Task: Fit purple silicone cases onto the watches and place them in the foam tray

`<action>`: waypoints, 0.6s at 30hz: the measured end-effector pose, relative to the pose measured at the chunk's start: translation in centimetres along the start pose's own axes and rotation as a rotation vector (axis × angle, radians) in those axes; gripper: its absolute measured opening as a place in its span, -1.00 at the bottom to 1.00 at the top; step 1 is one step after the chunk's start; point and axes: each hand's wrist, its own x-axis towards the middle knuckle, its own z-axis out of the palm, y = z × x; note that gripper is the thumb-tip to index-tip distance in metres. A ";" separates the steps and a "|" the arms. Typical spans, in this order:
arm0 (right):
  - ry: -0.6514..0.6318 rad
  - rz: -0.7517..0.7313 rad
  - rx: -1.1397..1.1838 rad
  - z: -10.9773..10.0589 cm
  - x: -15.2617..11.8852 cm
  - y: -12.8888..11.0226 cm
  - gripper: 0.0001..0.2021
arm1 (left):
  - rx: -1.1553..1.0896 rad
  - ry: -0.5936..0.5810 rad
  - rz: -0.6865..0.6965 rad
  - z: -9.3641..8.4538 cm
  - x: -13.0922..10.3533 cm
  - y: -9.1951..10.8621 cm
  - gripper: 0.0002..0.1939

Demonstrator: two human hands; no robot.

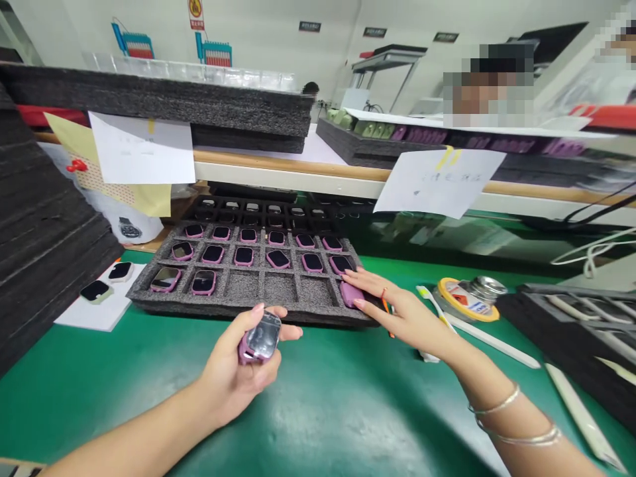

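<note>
The left hand (231,377) is gripping a purple smartwatch (263,336), screen up, just nearside of the foam tray (173,306) — while the right hand (415,318) is pinching another purple watch (350,295) in the near row's right-end compartment.

The left hand (238,374) holds a purple watch (263,336); the right hand (410,315) grips a second watch (350,293) at the tray's (243,286) near right corner.

Left hand (242,372) was curled, lower centre (fingertips pointing right); right hand (408,316), right of centre, reached leftward palm down.
</note>
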 end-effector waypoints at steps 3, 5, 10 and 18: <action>-0.003 0.036 0.043 -0.3 -0.3 -1.5 -0.67 | 0.048 -0.037 0.008 0.0 -0.1 -0.2 -0.68; 0.026 -0.003 0.127 -0.6 0.2 -4.4 -0.67 | 0.052 -0.041 0.013 0.1 0.0 -0.5 -0.64; -0.128 -0.256 0.278 0.6 1.7 -11.1 -0.67 | 0.005 -0.118 -0.002 0.0 0.4 -0.8 -0.56; 0.067 -0.242 0.463 4.7 1.6 -11.7 -0.93 | -0.034 -0.191 -0.024 -0.6 1.1 -0.7 -0.54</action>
